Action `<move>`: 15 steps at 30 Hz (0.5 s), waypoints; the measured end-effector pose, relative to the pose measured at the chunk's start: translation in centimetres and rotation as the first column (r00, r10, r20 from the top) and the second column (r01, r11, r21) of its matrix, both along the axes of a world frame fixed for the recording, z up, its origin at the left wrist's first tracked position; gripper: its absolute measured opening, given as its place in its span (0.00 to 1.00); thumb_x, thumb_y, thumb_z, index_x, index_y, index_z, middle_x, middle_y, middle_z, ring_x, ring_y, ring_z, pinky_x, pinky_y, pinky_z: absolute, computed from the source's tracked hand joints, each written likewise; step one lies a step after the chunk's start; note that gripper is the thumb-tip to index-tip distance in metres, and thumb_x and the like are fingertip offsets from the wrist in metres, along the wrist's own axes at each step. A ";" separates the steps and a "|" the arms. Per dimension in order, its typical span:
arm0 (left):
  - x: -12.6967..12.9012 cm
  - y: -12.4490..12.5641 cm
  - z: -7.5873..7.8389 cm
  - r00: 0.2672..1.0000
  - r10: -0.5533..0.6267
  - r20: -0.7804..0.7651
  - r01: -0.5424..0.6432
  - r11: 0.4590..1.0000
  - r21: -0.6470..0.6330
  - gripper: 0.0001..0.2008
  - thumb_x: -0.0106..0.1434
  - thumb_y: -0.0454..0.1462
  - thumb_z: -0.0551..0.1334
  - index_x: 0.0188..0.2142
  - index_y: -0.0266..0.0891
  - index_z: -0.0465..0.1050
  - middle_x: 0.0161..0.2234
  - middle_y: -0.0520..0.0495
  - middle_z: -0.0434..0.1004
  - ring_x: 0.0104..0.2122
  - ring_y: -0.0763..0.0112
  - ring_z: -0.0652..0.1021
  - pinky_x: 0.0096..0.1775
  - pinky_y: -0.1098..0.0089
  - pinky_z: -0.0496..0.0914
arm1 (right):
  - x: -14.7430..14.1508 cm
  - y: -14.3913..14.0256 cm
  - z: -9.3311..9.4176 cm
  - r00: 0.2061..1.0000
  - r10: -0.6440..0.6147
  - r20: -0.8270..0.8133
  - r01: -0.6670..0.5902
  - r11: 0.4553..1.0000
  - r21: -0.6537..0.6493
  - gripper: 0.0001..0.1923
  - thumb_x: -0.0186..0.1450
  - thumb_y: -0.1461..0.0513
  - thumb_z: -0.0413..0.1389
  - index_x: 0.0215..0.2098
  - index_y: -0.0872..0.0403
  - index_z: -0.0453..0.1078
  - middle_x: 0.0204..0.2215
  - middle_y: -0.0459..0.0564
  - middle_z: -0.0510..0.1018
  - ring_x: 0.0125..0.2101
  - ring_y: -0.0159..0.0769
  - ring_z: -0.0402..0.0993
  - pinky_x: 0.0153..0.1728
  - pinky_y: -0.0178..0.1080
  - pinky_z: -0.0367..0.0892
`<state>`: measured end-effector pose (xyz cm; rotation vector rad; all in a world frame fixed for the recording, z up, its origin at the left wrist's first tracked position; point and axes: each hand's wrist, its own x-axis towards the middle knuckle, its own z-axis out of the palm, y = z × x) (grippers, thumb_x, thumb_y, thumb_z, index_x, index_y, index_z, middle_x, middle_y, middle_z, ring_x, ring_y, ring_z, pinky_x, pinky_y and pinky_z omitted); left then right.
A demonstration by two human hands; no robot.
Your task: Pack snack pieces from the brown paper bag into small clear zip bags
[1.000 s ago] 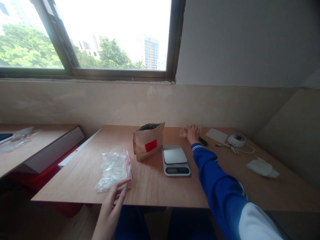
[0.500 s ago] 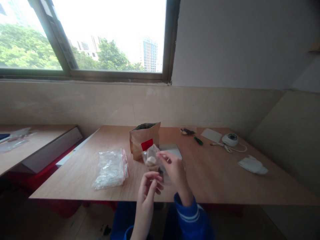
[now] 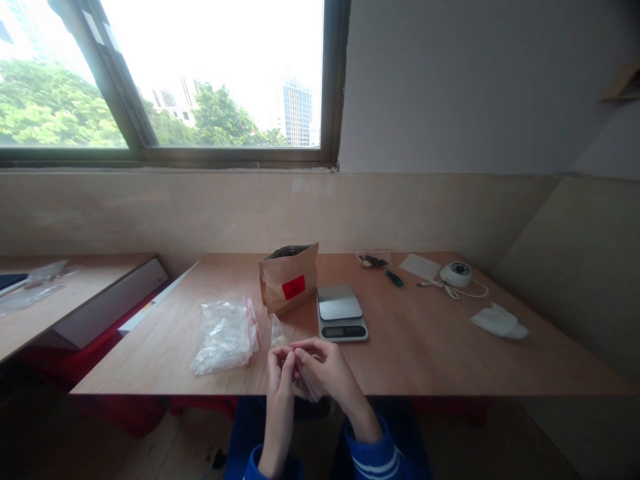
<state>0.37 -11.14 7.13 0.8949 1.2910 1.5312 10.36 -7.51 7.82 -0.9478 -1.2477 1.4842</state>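
A small clear plastic bag (image 3: 279, 331) is pinched between both hands above the near edge of the wooden table (image 3: 430, 347). My left hand (image 3: 281, 368) grips its left side and my right hand (image 3: 326, 368) grips its right side, fingertips close together. Just beyond the hands sits a grey digital scale (image 3: 341, 312) with nothing on its pan. An open brown paper pouch with a red label (image 3: 289, 285) stands left of the scale. A pack of clear zip bags with a red strip (image 3: 225, 334) lies flat to the left of my hands.
At the table's far side lie a small bag with dark contents (image 3: 372, 260), a green-handled tool (image 3: 394, 278), a white card (image 3: 421, 266) and a round white device with a cord (image 3: 456, 273). A white crumpled cloth (image 3: 497, 322) rests right. A second desk (image 3: 60, 293) stands left.
My right hand came back from the table's far side carrying the small clear bag. My left hand left the zip bag pack and joined it; both now hold the bag low at the near edge.
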 end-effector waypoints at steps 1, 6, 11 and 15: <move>0.0 -0.1 0.0 1.000 -0.012 -0.001 0.012 1.000 0.010 0.18 0.58 0.52 0.60 0.34 0.39 0.66 0.29 0.52 0.67 0.28 0.71 0.71 0.34 0.69 0.68 | 0.1 -0.1 -0.1 1.000 -0.006 0.002 0.006 1.000 0.000 0.20 0.56 0.49 0.62 0.36 0.57 0.77 0.29 0.51 0.81 0.25 0.35 0.76 0.27 0.35 0.70; 0.4 -0.3 0.1 0.997 -0.078 -0.029 0.079 0.996 0.035 0.18 0.60 0.53 0.58 0.31 0.39 0.65 0.24 0.54 0.63 0.25 0.73 0.69 0.32 0.70 0.67 | 0.8 -0.6 -0.3 0.999 -0.022 0.025 0.022 1.000 0.018 0.19 0.57 0.50 0.63 0.35 0.58 0.77 0.26 0.50 0.79 0.26 0.35 0.76 0.28 0.35 0.70; 0.9 -0.3 0.4 0.994 -0.110 -0.019 0.111 0.993 0.032 0.20 0.58 0.54 0.59 0.29 0.39 0.65 0.24 0.54 0.64 0.26 0.71 0.69 0.33 0.69 0.66 | 1.4 -1.0 0.4 0.995 -0.062 0.073 0.059 0.997 0.047 0.18 0.57 0.51 0.63 0.33 0.58 0.77 0.29 0.51 0.79 0.28 0.36 0.77 0.28 0.35 0.70; 1.0 -0.3 0.8 0.993 -0.085 -0.081 0.090 0.994 0.062 0.21 0.56 0.55 0.61 0.26 0.39 0.65 0.24 0.54 0.64 0.26 0.71 0.69 0.33 0.70 0.66 | 1.7 -1.0 0.5 0.997 -0.055 0.063 0.051 0.997 0.066 0.17 0.58 0.50 0.62 0.31 0.57 0.77 0.30 0.50 0.79 0.29 0.37 0.77 0.28 0.35 0.71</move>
